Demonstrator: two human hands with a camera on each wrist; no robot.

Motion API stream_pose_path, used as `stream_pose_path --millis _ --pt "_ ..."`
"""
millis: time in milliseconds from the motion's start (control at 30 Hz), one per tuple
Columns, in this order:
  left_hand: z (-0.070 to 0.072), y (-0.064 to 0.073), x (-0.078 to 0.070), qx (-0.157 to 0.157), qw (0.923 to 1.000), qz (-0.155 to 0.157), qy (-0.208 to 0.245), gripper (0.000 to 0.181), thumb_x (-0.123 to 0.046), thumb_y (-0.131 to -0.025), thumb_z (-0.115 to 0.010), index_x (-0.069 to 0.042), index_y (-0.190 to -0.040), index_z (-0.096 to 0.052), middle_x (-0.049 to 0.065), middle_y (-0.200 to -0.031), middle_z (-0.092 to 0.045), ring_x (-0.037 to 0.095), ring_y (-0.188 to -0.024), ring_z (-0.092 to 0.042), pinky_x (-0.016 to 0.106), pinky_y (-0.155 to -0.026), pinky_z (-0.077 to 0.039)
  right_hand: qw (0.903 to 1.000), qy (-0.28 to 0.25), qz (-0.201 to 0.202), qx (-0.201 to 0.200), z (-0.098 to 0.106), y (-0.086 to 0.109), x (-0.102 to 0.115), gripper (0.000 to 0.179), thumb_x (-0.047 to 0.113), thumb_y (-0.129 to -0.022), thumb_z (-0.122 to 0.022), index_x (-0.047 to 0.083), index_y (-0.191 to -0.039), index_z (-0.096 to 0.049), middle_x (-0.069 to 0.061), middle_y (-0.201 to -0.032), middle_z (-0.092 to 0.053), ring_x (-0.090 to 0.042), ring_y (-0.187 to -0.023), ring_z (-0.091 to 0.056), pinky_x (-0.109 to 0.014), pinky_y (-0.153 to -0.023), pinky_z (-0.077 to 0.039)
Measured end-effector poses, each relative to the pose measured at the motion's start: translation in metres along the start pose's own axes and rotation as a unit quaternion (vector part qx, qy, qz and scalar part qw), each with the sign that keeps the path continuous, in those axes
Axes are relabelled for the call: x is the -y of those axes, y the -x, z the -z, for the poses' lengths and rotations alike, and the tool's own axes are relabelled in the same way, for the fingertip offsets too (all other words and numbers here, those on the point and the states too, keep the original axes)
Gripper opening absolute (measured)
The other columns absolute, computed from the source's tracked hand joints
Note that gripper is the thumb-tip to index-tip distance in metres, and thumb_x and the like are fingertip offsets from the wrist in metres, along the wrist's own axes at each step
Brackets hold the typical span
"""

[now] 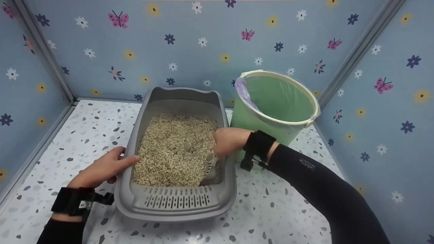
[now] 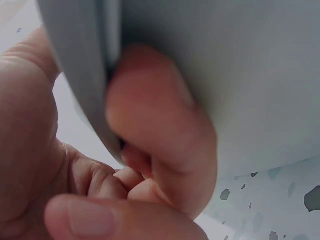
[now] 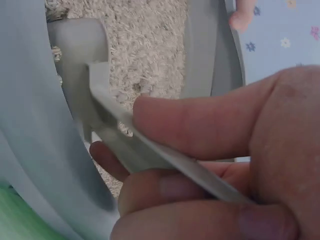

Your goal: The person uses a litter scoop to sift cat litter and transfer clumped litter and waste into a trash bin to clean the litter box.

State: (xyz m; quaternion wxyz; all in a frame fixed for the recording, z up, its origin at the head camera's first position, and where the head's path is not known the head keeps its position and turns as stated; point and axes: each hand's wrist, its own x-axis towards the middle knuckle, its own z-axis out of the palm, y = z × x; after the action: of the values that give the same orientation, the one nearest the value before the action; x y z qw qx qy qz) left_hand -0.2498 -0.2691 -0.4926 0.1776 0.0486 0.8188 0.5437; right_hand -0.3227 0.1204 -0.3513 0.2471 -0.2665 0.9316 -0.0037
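Observation:
A grey litter box (image 1: 176,213) holds pale granular litter (image 1: 169,162), with a few darker clumps (image 1: 188,156) near the middle. My left hand (image 1: 103,166) grips the box's left rim, thumb over the top; in the left wrist view its fingers (image 2: 160,110) curl under the lip. Inside the right wall, my right hand (image 1: 230,140) holds a grey litter scoop (image 1: 213,171) by its handle. The right wrist view shows the thumb (image 3: 190,122) along the handle and the fingers wrapped beneath. The scoop's head (image 3: 80,45) lies low in the litter beside the wall.
Just right of the box stands a green bin (image 1: 278,101), its rim lined with a clear bag whose lilac edge (image 1: 244,91) folds over. Blue flowered panels (image 1: 190,44) enclose the back and sides. The speckled tabletop (image 1: 284,203) extends around the box.

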Motion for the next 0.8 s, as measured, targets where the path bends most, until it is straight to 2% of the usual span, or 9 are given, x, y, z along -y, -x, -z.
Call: stream_pose_path --millis 100,200,600,800 --pt "0.000 -0.001 0.001 0.000 1.0000 -0.004 -0.006 0.072 -0.052 -0.113 -0.065 0.004 -0.150 -0.038 0.007 -0.083 -0.060 0.007 -0.050 -0.033 0.025 -0.046 -0.034 0.9996 -0.026 -0.007 0.002 -0.002 -0.002 -0.004 0.033 0.007 -0.086 -0.068 0.021 -0.067 -0.044 0.006 -0.064 -0.045 -0.012 -0.051 -0.045 -0.029 -0.047 -0.038" --pt "0.000 0.000 0.001 -0.003 0.9999 0.002 -0.012 0.075 -0.054 -0.112 -0.065 0.004 -0.151 -0.037 0.008 -0.084 -0.062 0.007 -0.050 -0.033 0.025 -0.046 -0.034 0.9992 -0.040 0.000 0.005 -0.005 -0.003 -0.005 0.037 0.009 -0.087 -0.071 0.022 -0.066 -0.043 0.008 -0.060 -0.042 -0.011 -0.049 -0.042 -0.028 -0.046 -0.037" --pt "-0.002 -0.001 0.001 0.002 1.0000 0.001 -0.002 0.073 -0.054 -0.111 -0.066 0.003 -0.146 -0.040 0.008 -0.083 -0.061 0.007 -0.051 -0.034 0.025 -0.047 -0.034 0.9990 -0.036 0.025 0.008 -0.013 -0.004 0.000 0.046 0.014 -0.096 -0.069 0.023 -0.062 -0.040 0.011 -0.057 -0.031 -0.009 -0.049 -0.030 -0.029 -0.049 -0.032" --pt "-0.001 0.001 0.002 0.004 1.0000 0.000 0.002 0.070 -0.054 -0.112 -0.065 0.003 -0.144 -0.040 0.008 -0.084 -0.062 0.008 -0.051 -0.035 0.025 -0.047 -0.034 0.9984 -0.046 0.026 0.020 -0.017 -0.009 0.007 0.049 0.018 -0.101 -0.072 0.022 -0.061 -0.044 0.011 -0.055 -0.037 -0.009 -0.048 -0.037 -0.028 -0.050 -0.037"
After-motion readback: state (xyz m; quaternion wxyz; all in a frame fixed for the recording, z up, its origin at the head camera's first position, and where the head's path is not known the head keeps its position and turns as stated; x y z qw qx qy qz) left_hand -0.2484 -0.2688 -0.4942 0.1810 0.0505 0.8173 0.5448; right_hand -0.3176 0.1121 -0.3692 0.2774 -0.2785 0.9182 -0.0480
